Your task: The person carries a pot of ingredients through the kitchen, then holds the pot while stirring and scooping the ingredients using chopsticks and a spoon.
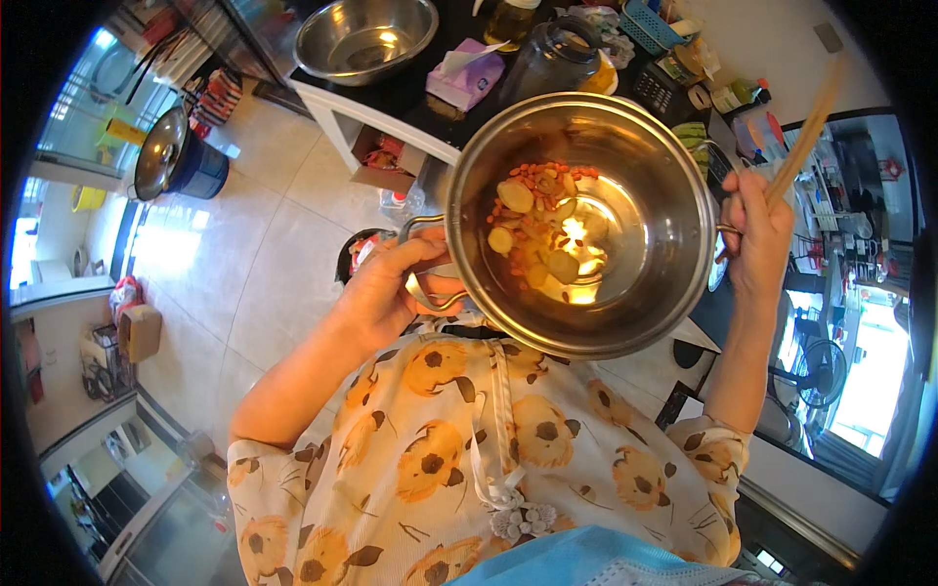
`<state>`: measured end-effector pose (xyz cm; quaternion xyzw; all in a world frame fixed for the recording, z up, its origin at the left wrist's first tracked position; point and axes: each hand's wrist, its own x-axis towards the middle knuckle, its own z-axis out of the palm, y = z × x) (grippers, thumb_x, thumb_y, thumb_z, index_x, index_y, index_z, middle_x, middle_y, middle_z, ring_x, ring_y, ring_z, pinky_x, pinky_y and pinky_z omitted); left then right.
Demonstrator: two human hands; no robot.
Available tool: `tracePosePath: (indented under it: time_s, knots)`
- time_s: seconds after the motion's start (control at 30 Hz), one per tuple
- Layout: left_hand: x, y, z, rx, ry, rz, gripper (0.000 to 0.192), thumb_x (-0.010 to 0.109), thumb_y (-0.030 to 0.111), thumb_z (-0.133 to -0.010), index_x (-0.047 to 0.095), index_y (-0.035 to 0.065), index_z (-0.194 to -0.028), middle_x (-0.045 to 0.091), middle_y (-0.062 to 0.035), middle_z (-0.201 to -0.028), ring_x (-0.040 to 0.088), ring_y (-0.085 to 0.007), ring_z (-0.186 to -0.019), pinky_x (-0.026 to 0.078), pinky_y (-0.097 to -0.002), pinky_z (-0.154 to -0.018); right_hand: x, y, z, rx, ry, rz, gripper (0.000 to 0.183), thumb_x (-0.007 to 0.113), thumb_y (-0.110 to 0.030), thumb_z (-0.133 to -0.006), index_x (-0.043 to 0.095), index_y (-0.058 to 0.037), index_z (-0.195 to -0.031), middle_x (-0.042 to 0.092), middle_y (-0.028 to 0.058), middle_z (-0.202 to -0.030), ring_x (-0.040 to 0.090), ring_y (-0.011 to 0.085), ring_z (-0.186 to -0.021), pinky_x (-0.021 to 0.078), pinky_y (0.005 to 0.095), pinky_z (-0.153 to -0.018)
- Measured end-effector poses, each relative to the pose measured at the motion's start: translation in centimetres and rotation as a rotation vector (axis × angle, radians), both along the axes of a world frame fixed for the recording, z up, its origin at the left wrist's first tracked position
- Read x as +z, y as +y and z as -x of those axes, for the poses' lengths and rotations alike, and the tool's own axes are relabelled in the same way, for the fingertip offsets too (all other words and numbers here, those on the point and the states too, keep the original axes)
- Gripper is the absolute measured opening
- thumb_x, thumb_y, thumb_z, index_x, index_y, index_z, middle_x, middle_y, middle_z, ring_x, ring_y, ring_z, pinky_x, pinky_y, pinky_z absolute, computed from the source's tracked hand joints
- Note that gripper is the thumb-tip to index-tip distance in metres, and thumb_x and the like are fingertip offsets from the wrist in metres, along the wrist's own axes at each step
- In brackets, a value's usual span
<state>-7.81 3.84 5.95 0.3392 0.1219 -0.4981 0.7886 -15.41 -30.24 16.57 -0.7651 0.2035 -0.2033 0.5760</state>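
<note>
In front of my chest I hold a stainless steel pot with two loop handles. It is tilted so that its inside faces me. Orange-red berries, which look like goji, and pale round slices lie towards its left side. A little liquid seems to cover part of the bottom. My left hand grips the left wire handle. On the other side, my right hand grips the right handle, and wooden chopsticks stick up from the same fist.
A black-topped table stands ahead, bearing a steel basin, a purple tissue pack, a dark glass jug and a blue basket. Tiled floor lies to the left, with a blue bucket under a metal bowl.
</note>
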Motion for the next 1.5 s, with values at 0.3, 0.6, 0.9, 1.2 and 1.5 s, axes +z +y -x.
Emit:
tracePosePath:
  time_s: [0.3, 0.6, 0.9, 1.2, 1.5]
  knots:
    - [-1.8, 7.2, 4.6, 0.0, -0.153, 0.043, 0.058, 0.041, -0.006, -0.073, 0.042, -0.0009, -0.131, 0.052, -0.0148, -0.125, 0.06, -0.0268, -0.104, 0.056, -0.0378, -0.083, -5.1, 4.2, -3.7, 0.263, 0.147, 0.013, 0.025, 0.056, -0.026, -0.092, 0.062, -0.0017, -0.088, 0.041, -0.0062, -0.053, 0.034, 0.0025, -0.041, 0.0275, 0.0186, -0.036]
    - [-4.1, 12.2, 11.9, 0.411, -0.072, -0.225, 0.06, 0.037, -0.01, -0.064, 0.049, -0.0009, -0.122, 0.055, -0.0154, -0.119, 0.057, -0.0299, -0.106, 0.051, -0.0414, -0.089, -5.6, 3.2, -4.0, 0.551, 0.221, 0.027, 0.055, 0.051, -0.01, -0.088, 0.034, -0.0109, -0.141, 0.06, 0.0051, -0.074, 0.04, 0.0032, -0.043, 0.0324, 0.0181, -0.038]
    - [-5.8, 11.6, 15.9, 0.788, 0.001, -0.375, 0.061, 0.034, -0.01, -0.069, 0.041, -0.0034, -0.128, 0.051, -0.0199, -0.122, 0.056, -0.0362, -0.107, 0.054, -0.0397, -0.088, -9.2, -4.0, 2.4, 0.769, 0.12, -0.77, 0.041, 0.045, -0.015, -0.092, 0.041, 0.005, -0.128, 0.06, 0.0197, -0.09, 0.053, 0.01, -0.046, 0.04, 0.0189, -0.038]
    - [-5.3, 10.7, 17.0, 0.892, -0.038, -0.281, 0.053, 0.035, -0.005, -0.078, 0.034, -0.0056, -0.131, 0.045, -0.0266, -0.128, 0.049, -0.0449, -0.116, 0.054, -0.0392, -0.089, -7.6, -4.3, 3.2, 0.842, -0.459, -0.746, 0.081, 0.061, -0.053, -0.084, 0.03, 0.0085, -0.127, 0.045, 0.0413, -0.121, 0.064, 0.0385, -0.095, 0.0564, 0.0398, -0.075]
    - [-5.1, 9.8, 16.3, 0.947, -0.08, -0.268, 0.056, 0.037, -0.009, -0.074, 0.038, -0.005, -0.129, 0.048, -0.0217, -0.127, 0.051, -0.0405, -0.115, 0.052, -0.042, -0.092, -7.1, -5.3, 3.2, 0.382, -0.086, -0.455, 0.054, 0.022, -0.035, -0.102, 0.05, 0.0102, -0.113, 0.062, 0.0291, -0.099, 0.068, 0.0268, -0.068, 0.0556, 0.0276, -0.056]
